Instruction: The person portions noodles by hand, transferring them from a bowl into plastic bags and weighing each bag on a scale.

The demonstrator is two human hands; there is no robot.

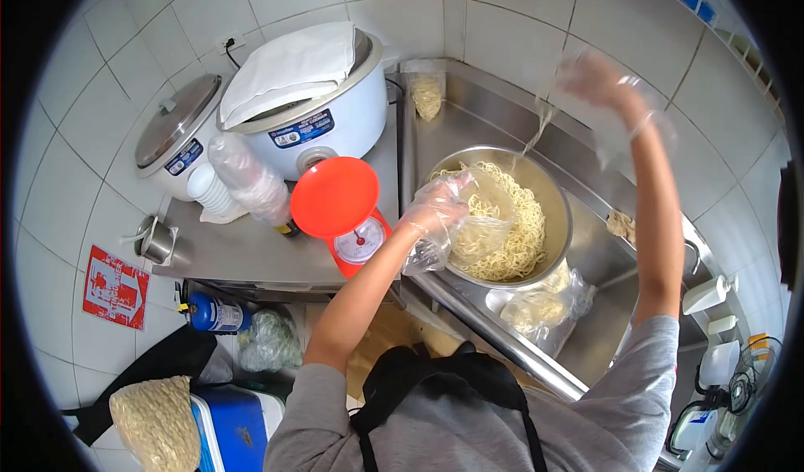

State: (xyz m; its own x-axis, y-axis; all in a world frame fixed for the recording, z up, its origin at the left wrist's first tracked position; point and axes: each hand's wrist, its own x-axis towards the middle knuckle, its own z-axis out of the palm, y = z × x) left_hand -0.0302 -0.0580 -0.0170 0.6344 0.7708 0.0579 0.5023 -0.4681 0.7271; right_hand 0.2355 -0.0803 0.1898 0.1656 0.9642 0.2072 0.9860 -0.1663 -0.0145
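Observation:
A large metal bowl (559, 250) full of pale yellow noodles (523, 242) rests across the sink. Over the bowl's near-left side, my left hand (440, 204), in a clear plastic glove, grips a clear plastic bag (490, 216) with some noodles in it. High above the bowl's far side is my right hand (593, 80), gloved too and blurred by motion. A few noodle strands (540, 128) dangle from its fingers toward the bowl's rim.
Left of the sink are a red kitchen scale (337, 197), a stack of white cups (212, 191) and two large rice cookers (322, 133). Bagged noodles lie in the sink's far corner (427, 95) and beneath the bowl (540, 309). A tap (693, 254) stands at right.

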